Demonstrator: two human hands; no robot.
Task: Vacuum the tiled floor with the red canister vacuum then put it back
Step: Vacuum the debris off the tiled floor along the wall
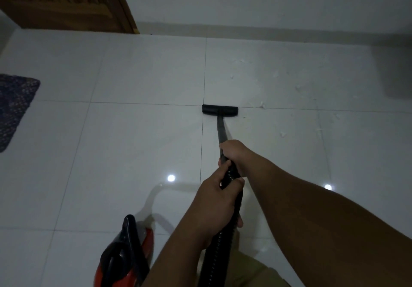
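I gripped the wand (221, 133) with my right hand (233, 153), hose (225, 231) with my left hand (219, 199); sweeping the nozzle (220, 109) right toward the scraps (263, 105) seemed best.

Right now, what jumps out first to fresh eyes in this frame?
Both hands grip the vacuum: the right hand on the black wand, the left hand lower on the ribbed hose. The floor head sits mid-floor, with white scraps just to its right. The red canister stands bottom left.
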